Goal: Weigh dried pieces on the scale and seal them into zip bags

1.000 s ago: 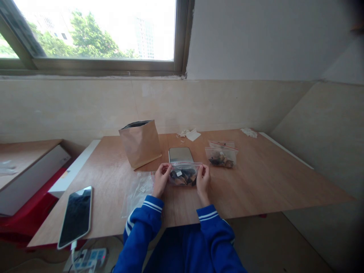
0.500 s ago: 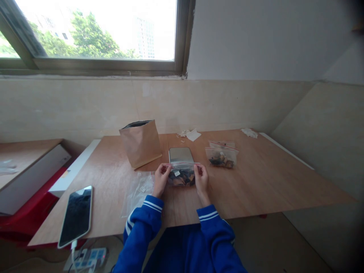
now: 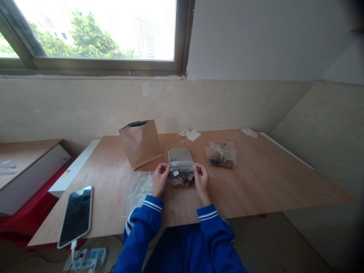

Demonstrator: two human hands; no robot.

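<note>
Between my hands is a clear zip-lock bag [image 3: 182,177] with a red seal line, filled with dark and brown dried pieces and a small white label. My left hand [image 3: 160,178] pinches its top left corner, and my right hand [image 3: 201,179] pinches the top right corner. Just behind the bag lies a flat device with a silvery top [image 3: 181,154], partly covered by the bag's upper edge. Beside my left hand, empty-looking clear plastic bags [image 3: 136,191] lie flat on the table. To the right rest other filled zip-lock bags [image 3: 222,158].
An open brown paper pouch [image 3: 140,144] stands at the back left. A tablet [image 3: 76,216] with a charging cable lies near the left edge, above a power strip [image 3: 91,258]. Crumpled white paper [image 3: 193,134] and another white scrap [image 3: 249,132] sit along the back of the wooden table [image 3: 256,185].
My right thumb has shifted slightly left along the bag's top edge. The bag and its label have moved a touch to the left; both hands keep their pinch.
</note>
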